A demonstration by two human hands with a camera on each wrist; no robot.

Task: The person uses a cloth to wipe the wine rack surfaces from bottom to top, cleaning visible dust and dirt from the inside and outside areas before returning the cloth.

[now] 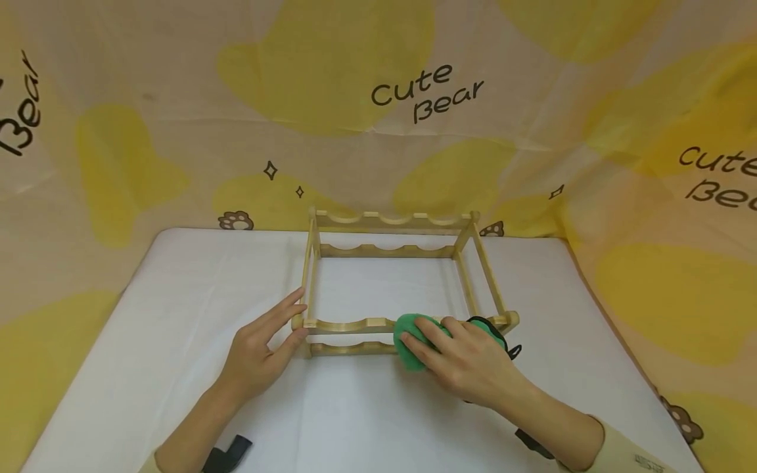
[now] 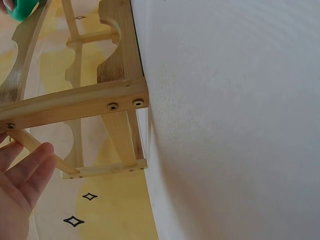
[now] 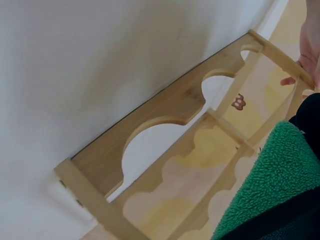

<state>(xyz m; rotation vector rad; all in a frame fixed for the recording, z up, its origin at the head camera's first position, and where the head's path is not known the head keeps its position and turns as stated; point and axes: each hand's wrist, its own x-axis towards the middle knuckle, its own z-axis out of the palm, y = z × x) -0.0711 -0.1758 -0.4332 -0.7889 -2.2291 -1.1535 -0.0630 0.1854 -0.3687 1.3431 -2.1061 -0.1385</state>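
A pale wooden wine rack [image 1: 367,325] with scalloped rails stands on the white table. At its front left corner my left hand [image 1: 260,351] holds the frame lightly, thumb at the front and fingertips along the side. My left fingers [image 2: 37,172] show beside the lower rod in the left wrist view. My right hand [image 1: 467,361] grips a green terry cloth [image 1: 408,351] with black trim and a small loop, over the right part of the upper front rail. The cloth [image 3: 290,170] fills the lower right of the right wrist view; the fingers on it are hidden there.
A yellow and beige printed curtain [image 1: 331,79] hangs behind the white table [image 1: 177,315] and at both sides. Black straps [image 1: 227,453] show near both wrists at the bottom edge. Small metal screws [image 2: 113,106] dot the rack's end piece.
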